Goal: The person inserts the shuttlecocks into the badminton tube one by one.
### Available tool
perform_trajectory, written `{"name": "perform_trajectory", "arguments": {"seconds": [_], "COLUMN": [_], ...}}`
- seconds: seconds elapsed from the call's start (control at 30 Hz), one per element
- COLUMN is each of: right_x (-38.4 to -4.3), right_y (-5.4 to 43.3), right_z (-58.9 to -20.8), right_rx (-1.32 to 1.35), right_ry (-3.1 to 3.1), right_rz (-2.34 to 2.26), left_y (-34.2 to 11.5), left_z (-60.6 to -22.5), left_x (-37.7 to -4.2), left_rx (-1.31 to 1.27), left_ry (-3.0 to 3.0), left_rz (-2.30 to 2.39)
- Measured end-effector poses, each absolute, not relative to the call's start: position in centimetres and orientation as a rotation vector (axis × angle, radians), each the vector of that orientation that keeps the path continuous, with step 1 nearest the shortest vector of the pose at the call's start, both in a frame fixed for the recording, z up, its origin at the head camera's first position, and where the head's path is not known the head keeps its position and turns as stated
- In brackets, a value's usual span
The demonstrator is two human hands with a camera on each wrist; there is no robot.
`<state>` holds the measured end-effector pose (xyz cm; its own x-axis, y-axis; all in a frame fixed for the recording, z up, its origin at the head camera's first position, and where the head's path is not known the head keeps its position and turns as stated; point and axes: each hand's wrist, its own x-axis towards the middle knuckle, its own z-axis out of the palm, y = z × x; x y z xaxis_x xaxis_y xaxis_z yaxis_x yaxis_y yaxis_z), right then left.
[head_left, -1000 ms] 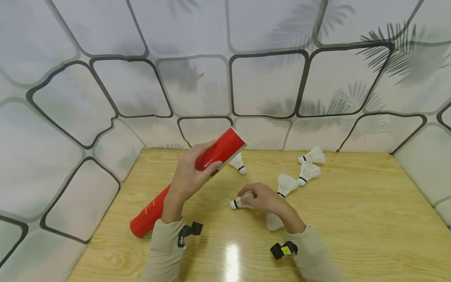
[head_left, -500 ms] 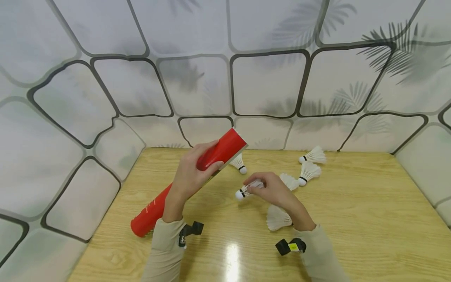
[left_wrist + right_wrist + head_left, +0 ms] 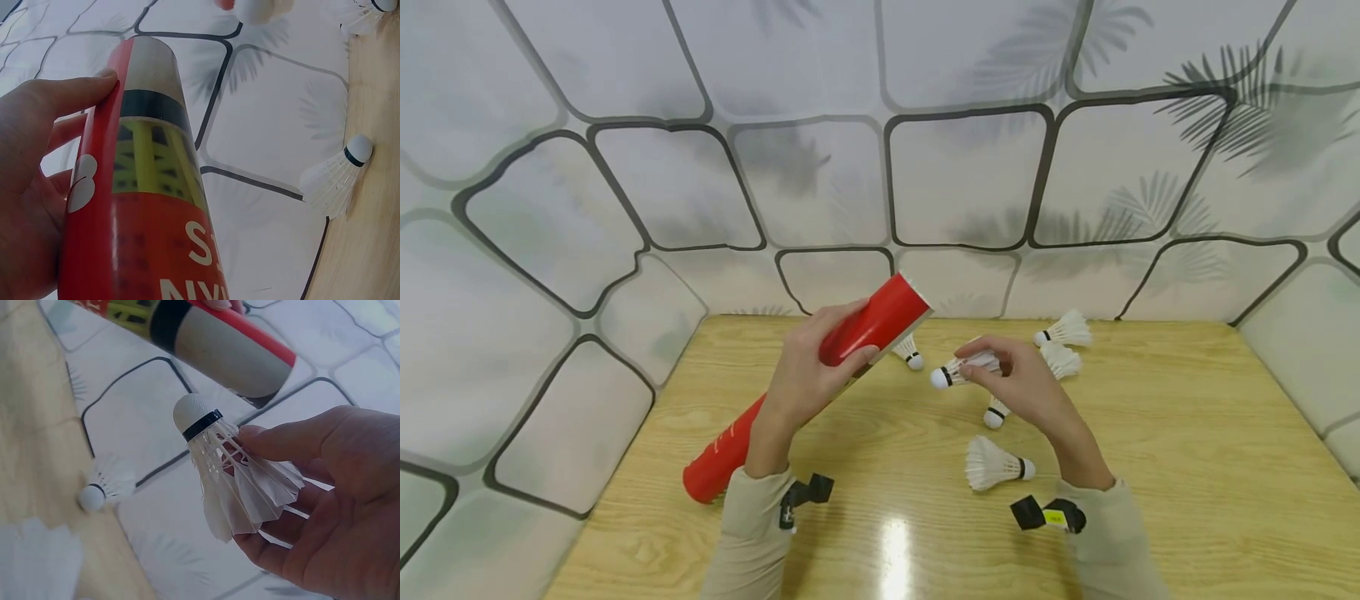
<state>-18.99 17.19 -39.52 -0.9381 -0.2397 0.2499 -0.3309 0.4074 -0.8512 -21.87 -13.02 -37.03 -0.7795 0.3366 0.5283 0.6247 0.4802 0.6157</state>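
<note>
Altogether two hands (image 3: 1026, 385), one tube (image 3: 880, 318), six shuttlecocks (image 3: 996, 464)

"What fills the upper half of the head view?"

"A pale backdrop (image 3: 970, 187), bluish grey at the top and creamier lower down, running along the left and right edges too."

"Any pattern on it?"

"Rounded block outlines (image 3: 1043, 183), some nearly black, others soft grey. Dark palm fronds (image 3: 1213, 104) show at upper right, and a blurred leafy shadow (image 3: 786, 158) sits left of upper centre."

"And below?"

"A yellowish wood-grain tabletop (image 3: 1187, 475), its straight far edge against the backdrop just below mid-frame. A bright glare (image 3: 893, 558) streaks the bottom centre."

"In the wrist views?"

"The tabletop shows at the left wrist's right edge and the right wrist's left."
</note>
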Motion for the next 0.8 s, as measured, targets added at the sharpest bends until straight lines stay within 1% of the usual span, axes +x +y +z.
{"name": "perform_trajectory", "arguments": {"seconds": [0.47, 0.8], "right_x": [-17.8, -17.3], "right_y": [19.2, 19.6], "right_z": [-36.7, -36.3], "right_rx": [0.378, 0.413], "right_ry": [-2.357, -2.074], "right_rz": [1.430, 1.397], "left_y": [-12.1, -11.1], "left_z": [-36.7, -37.1], "left_x": [-21.5, -21.2], "left_rx": [-0.894, -0.985], "left_ry": [-2.347, -2.325], "left_rz": [-1.225, -1.252]}}
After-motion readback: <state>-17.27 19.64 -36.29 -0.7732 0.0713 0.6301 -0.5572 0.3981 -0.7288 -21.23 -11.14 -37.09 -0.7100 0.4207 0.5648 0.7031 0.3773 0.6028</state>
